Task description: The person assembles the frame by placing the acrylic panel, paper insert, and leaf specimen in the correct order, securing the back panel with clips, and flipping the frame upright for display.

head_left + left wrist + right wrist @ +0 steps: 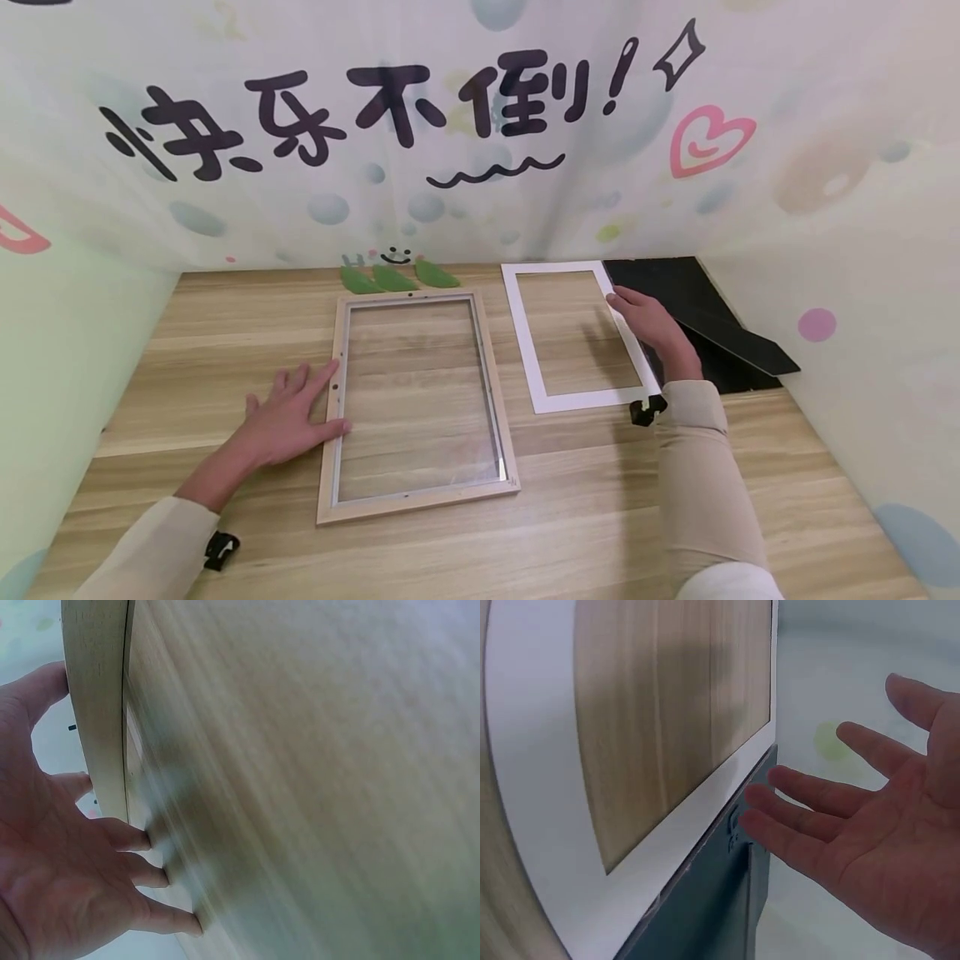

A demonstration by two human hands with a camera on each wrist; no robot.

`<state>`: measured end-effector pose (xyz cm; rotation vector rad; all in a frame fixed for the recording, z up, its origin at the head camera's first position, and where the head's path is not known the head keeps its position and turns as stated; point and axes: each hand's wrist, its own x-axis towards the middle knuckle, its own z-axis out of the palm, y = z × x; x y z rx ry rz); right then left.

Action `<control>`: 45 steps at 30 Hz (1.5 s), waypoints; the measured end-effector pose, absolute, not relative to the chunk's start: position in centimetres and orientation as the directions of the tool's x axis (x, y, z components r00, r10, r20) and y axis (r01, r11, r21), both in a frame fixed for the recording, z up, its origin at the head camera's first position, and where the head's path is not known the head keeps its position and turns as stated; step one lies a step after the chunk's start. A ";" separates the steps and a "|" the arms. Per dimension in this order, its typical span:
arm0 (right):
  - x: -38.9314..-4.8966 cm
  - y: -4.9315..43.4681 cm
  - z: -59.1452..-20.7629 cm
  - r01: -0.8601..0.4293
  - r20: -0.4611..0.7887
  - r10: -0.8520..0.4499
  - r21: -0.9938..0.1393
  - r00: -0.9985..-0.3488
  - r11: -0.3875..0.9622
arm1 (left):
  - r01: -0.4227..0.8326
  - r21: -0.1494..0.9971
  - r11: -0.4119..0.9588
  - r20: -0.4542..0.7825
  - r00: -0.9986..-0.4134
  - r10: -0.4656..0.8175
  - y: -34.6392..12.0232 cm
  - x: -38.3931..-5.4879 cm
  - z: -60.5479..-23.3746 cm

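A light wooden picture frame (420, 502) lies flat on the table, with what looks like a clear pane inside it. My left hand (285, 421) is at its left side, fingers spread; thumb and index finger touch the frame's edge, while other fingertips rest on the tabletop in the left wrist view. To the right lies a white mat board (592, 402) with a rectangular opening. Over its right border hovers my right hand (656, 325), fingers fairly straight and holding nothing; the right wrist view shows its palm (900, 862) apart from the mat.
Partly under the mat's right side is a black backing board (667, 273) with a stand leg (742, 343) sticking out. The wood-grain table (585, 517) is bounded by a printed cloth wall (450, 225) behind and more walls at both sides.
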<state>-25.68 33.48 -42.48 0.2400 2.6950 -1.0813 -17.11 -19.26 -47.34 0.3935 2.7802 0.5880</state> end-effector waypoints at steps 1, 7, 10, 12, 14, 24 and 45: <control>-25.7 33.6 -42.6 0.248 -0.277 0.073 -0.670 -0.958 0.700 | 0.206 0.427 0.881 -0.206 -0.926 0.316 -19.3 -17.1 -47.3; -25.9 34.3 -43.3 0.360 -0.353 0.140 -0.697 -0.925 0.620 | 0.205 0.426 0.882 -0.209 -0.926 0.316 -19.2 -17.0 -47.3; -26.7 35.0 -44.2 0.406 -0.362 0.202 -0.683 -0.910 0.607 | 0.204 0.426 0.882 -0.210 -0.925 0.315 -19.2 -17.0 -47.4; -27.4 35.7 -44.9 0.426 -0.382 0.210 -0.671 -0.900 0.607 | 0.204 0.426 0.881 -0.210 -0.925 0.315 -19.2 -17.0 -47.4; -28.3 36.6 -45.9 0.452 -0.394 0.236 -0.657 -0.888 0.603 | 0.202 0.426 0.882 -0.213 -0.925 0.314 -19.2 -17.0 -47.5; -28.6 37.2 -43.4 0.504 -0.504 0.195 -0.602 -0.842 0.619 | 0.205 0.417 0.885 -0.215 -0.924 0.315 -19.3 -17.2 -47.8; -30.5 37.4 -42.1 0.474 -0.547 0.141 -0.536 -0.825 0.698 | 0.204 0.418 0.885 -0.218 -0.923 0.316 -19.4 -17.4 -47.8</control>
